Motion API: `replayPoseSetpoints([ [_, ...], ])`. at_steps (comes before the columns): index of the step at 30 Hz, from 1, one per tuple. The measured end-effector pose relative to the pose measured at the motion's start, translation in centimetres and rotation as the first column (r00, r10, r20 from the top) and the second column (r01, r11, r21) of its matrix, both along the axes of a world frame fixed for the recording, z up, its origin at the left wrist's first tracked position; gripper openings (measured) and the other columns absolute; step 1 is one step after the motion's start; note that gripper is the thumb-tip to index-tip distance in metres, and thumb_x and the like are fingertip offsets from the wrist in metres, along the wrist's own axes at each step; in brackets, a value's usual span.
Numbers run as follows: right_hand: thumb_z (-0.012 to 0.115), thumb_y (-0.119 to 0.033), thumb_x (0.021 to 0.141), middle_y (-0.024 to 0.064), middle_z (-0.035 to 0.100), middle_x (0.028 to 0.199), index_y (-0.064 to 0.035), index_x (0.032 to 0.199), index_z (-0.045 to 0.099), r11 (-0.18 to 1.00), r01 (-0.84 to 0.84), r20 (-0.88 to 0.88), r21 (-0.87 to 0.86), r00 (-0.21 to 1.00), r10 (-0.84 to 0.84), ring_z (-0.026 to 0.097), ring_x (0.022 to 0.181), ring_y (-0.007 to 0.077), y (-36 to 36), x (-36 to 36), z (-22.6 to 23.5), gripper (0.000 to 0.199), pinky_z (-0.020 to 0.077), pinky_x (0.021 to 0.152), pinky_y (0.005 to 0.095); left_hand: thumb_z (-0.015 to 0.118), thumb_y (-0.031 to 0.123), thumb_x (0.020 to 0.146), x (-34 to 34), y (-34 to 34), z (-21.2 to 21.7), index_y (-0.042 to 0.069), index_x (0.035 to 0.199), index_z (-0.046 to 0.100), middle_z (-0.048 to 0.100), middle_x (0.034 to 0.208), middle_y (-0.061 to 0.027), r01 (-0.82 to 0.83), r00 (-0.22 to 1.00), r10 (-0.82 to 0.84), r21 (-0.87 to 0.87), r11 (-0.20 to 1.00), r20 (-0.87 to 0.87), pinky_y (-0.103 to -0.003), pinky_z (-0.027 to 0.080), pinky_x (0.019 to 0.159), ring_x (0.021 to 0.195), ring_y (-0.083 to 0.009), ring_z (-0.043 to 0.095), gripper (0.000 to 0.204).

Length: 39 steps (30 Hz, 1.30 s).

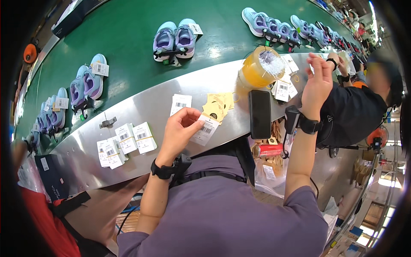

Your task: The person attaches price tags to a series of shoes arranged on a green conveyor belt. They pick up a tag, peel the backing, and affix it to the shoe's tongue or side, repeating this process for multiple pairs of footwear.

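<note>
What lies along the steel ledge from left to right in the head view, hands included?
Stacks of white barcode tags → single white tag → left hand holding a white tag → yellow paper tags → black phone → yellow container → right hand, raised.

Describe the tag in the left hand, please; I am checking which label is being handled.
The tag is a small white paper rectangle with a black barcode printed on it. The left hand pinches its upper corner between thumb and fingers, holding it tilted just above the shiny metal ledge, beside a pile of yellow tags.
</note>
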State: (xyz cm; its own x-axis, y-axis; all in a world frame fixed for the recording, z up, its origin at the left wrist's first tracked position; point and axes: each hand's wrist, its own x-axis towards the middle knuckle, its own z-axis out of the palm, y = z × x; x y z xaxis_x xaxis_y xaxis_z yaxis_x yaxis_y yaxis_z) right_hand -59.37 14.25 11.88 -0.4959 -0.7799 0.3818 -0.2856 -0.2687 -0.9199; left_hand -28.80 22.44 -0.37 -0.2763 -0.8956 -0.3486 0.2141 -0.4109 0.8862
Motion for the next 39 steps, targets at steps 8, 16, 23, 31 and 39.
replayPoseSetpoints([
  [8, 0.051, 0.000, 0.091, 0.0073, 0.060, 0.080, 0.0016, 0.097, 0.056, 0.968, -0.216, -0.168, 0.128, 0.957, 0.236, 0.058, 0.070, 0.0128, 3.3, 4.1, -0.7, 0.009, 0.0480, 0.065, 0.0256, 0.065, 0.003, 0.084, -0.4, -0.4, 0.6, 0.001, 0.095, 0.060, 0.064, 0.085, -0.0010, -0.131, 0.991, 0.130, -0.009, 0.991, -0.023, -0.020, 0.047, 0.071, 0.078, -0.0063, 0.059, 0.012],
  [16, 0.054, 0.001, 0.084, 0.0075, 0.059, 0.075, -0.0030, 0.105, 0.061, 0.685, -0.494, -0.199, 0.536, 0.714, 0.671, 0.055, 0.061, 0.0126, 7.2, 11.9, -5.4, 0.023, 0.0431, 0.057, 0.0245, 0.066, 0.008, 0.085, -1.4, -0.4, 1.3, 0.002, 0.091, 0.061, 0.063, 0.078, 0.0015, -0.188, 0.982, 0.188, -0.009, 0.982, 0.005, -0.018, 0.043, 0.062, 0.070, -0.0028, 0.056, 0.010],
  [23, 0.058, 0.002, 0.074, 0.0050, 0.057, 0.060, -0.0033, 0.102, 0.056, 0.760, -0.428, -0.317, 0.489, 0.724, 0.612, 0.056, 0.047, 0.0159, 6.9, 13.2, -6.3, 0.028, 0.0442, 0.045, 0.0276, 0.065, 0.005, 0.085, -1.9, -0.4, 1.7, 0.002, 0.092, 0.061, 0.062, 0.080, 0.0023, -0.160, 0.987, 0.160, 0.001, 0.987, 0.000, -0.017, 0.043, 0.062, 0.071, -0.0021, 0.055, 0.008],
  [31, 0.058, 0.000, 0.074, 0.0057, 0.057, 0.058, -0.0039, 0.101, 0.055, 0.753, -0.399, -0.279, 0.524, 0.755, 0.594, 0.058, 0.048, 0.0180, 7.1, 12.6, -6.6, 0.028, 0.0450, 0.046, 0.0294, 0.063, 0.004, 0.086, -2.3, -0.5, 1.8, 0.001, 0.092, 0.060, 0.063, 0.080, 0.0015, -0.101, 0.995, 0.101, -0.024, 0.995, 0.008, -0.018, 0.043, 0.061, 0.071, -0.0023, 0.055, 0.008],
  [39, 0.054, 0.000, 0.080, 0.0091, 0.063, 0.069, -0.0042, 0.102, 0.062, 0.719, -0.431, -0.377, 0.546, 0.640, 0.670, 0.062, 0.058, 0.0247, 6.7, 11.5, -6.2, 0.023, 0.0486, 0.055, 0.0321, 0.068, -0.003, 0.072, -3.2, -0.8, 3.2, 0.002, 0.083, 0.063, 0.063, 0.081, -0.0056, 0.057, 0.871, 0.301, -0.688, 0.724, 0.389, -0.028, 0.048, 0.064, 0.075, -0.0186, 0.061, 0.012],
])
